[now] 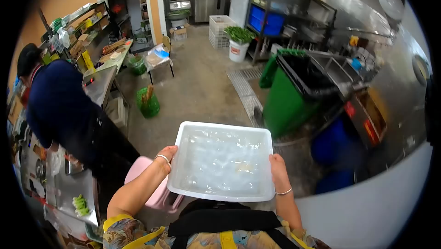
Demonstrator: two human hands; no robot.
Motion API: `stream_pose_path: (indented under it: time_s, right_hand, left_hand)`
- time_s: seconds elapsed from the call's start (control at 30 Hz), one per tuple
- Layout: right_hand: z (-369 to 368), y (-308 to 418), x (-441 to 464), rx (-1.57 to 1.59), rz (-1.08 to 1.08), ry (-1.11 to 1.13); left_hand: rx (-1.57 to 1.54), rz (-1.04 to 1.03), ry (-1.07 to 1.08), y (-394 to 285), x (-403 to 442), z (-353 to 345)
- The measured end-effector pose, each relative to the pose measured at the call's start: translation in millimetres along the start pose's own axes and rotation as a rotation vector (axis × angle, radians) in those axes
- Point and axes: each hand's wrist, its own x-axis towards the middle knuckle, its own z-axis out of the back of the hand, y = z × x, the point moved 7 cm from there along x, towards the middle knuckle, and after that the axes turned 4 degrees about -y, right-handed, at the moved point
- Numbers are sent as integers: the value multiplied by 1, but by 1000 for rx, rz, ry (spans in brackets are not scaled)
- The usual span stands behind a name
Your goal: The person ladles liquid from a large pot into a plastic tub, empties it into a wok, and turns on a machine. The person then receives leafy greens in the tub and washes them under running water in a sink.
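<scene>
A white rectangular plastic tub (220,193) is held level in front of my body, with rippling clear water (216,157) in it. A small pale yellowish patch shows in the water toward the right; what it is I cannot make out. My left hand (166,155) grips the tub's left rim, thumb on top, and a bracelet circles the wrist. Opposite it, my right hand (277,168) grips the right rim, also with a bracelet at the wrist. The fingers under both rims are hidden.
A pink plastic stool (140,168) stands below my left forearm. To the left, a person in dark blue (64,93) bends over a metal worktable (85,187). A lined green wheeled bin (289,97) stands ahead right, beside a floor drain grate (243,93). Green net bags (148,104) sit on the floor.
</scene>
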Motion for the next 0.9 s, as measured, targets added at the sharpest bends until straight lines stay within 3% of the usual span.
stream_pose_path:
  time_s: [0.23, 0.5, 0.57, 0.63, 0.77, 0.9]
  right_hand:
    - [-112, 65, 249, -62, -38, 15]
    - [-260, 175, 552, -22, -11, 36]
    - [-294, 190, 634, 67, 70, 95]
    - [-328, 212, 710, 30, 22, 130]
    - [-423, 252, 873, 73, 14, 204]
    - [-503, 282, 1029, 29, -32, 129]
  left_hand:
    - [24, -23, 15, -176, 193, -88]
    - [1, -66, 44, -425, 421, -210]
    - [54, -199, 114, -481, 487, -236]
    - [8, -114, 131, -540, 519, -268]
    - [-39, -181, 89, -653, 660, -303]
    - [-74, -128, 81, -776, 751, -346]
